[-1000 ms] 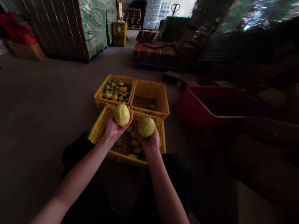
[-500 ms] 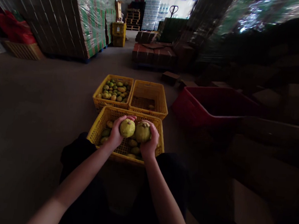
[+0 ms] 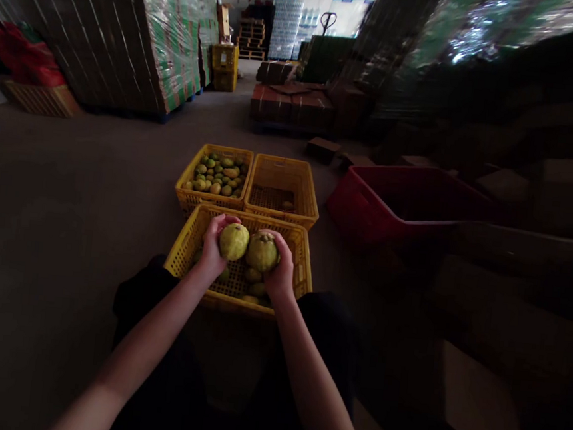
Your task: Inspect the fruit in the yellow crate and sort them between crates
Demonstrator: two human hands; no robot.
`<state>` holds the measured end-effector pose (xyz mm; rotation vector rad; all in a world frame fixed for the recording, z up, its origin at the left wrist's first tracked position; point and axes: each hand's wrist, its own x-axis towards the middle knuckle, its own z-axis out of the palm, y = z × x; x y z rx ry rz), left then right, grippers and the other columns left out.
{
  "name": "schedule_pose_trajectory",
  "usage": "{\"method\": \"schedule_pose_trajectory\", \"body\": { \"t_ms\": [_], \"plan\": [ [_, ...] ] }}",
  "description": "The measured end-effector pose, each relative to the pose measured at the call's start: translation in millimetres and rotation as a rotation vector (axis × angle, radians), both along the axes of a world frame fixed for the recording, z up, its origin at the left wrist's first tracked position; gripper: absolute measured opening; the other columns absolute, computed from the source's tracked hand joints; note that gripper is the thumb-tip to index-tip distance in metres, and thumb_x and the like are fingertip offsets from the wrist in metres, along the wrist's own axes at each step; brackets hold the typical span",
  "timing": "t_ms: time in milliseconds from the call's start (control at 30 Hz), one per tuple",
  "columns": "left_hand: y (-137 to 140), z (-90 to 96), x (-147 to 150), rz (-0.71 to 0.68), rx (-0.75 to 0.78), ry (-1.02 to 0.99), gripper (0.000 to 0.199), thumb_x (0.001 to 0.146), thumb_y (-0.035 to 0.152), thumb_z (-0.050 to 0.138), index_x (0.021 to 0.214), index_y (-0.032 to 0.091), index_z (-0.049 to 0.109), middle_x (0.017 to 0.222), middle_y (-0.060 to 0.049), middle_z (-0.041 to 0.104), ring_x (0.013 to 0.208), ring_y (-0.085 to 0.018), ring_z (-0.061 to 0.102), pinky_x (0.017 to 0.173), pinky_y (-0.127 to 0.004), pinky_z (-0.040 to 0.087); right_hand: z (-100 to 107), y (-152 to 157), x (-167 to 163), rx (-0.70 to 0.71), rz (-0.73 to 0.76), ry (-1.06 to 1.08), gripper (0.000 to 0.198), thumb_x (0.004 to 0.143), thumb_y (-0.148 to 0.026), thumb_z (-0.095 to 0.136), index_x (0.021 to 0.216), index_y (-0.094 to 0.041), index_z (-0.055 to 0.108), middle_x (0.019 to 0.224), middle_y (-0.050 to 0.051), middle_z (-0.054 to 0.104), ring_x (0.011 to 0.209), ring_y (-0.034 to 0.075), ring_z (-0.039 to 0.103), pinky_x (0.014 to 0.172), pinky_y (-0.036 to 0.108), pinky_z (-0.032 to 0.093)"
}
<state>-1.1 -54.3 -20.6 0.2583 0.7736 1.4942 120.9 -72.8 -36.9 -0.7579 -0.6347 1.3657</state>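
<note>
My left hand [image 3: 213, 249] is wrapped round a bumpy yellow-green fruit [image 3: 234, 242], its small dark tip facing up. In my right hand [image 3: 282, 268] is a duller green fruit [image 3: 263, 252] with a knobbly crown on top. The two fruits are side by side, very close together, above the nearest yellow crate [image 3: 307, 264]. Several more green fruits [image 3: 255, 286] lie on that crate's bottom, partly hidden by my hands and wrists. The exact kind of fruit is not clear in this dim light.
Beyond the near crate stand a yellow crate [image 3: 181, 186] full of green and yellow fruits [image 3: 220, 172] and another yellow crate [image 3: 313, 197] with few fruits. A red bin [image 3: 367, 209] stands to the right. Wrapped carton stacks [image 3: 171, 37] and flat cardboard bundles [image 3: 291, 105] are farther back.
Both hands have shifted slightly left with their fruits. The fruit in my left hand has turned a little, and the left hand has risen slightly. The view has moved slightly too.
</note>
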Motion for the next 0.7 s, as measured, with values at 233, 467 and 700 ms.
{"method": "schedule_pose_trajectory", "body": {
  "t_ms": [233,467,700],
  "plan": [
    [7,-10.2,-1,-0.088,-0.405,-0.108,0.032,0.093,0.032,0.038,0.074,0.021,0.062,0.059,0.0,0.063,0.056,-0.017,0.062,0.055,-0.03,0.054,-5,12,-6,-0.496,0.11,0.288,0.023,0.079,-0.046,0.062,0.074,-0.024,0.063,0.061,-0.002,0.07,0.055,0.018,0.066,0.059,0.035,0.06],
    [12,-12.5,-4,-0.009,-0.355,-0.242,0.031,0.092,0.044,0.039,0.085,0.021,0.059,0.07,-0.002,0.063,0.062,-0.016,0.064,0.057,-0.028,0.054,4,11,6,-0.472,0.07,0.378,0.015,0.075,-0.037,0.068,0.079,-0.024,0.062,0.061,-0.003,0.069,0.051,0.016,0.064,0.044,0.028,0.054],
    [10,-3.8,-8,-0.013,-0.266,-0.287,0.035,0.089,0.048,0.049,0.097,0.017,0.064,0.076,-0.005,0.067,0.06,-0.017,0.064,0.052,-0.029,0.051,2,18,10,-0.461,0.069,0.384,0.028,0.092,-0.037,0.05,0.082,-0.017,0.066,0.064,0.003,0.072,0.055,0.017,0.068,0.049,0.026,0.056]
  ]
}}
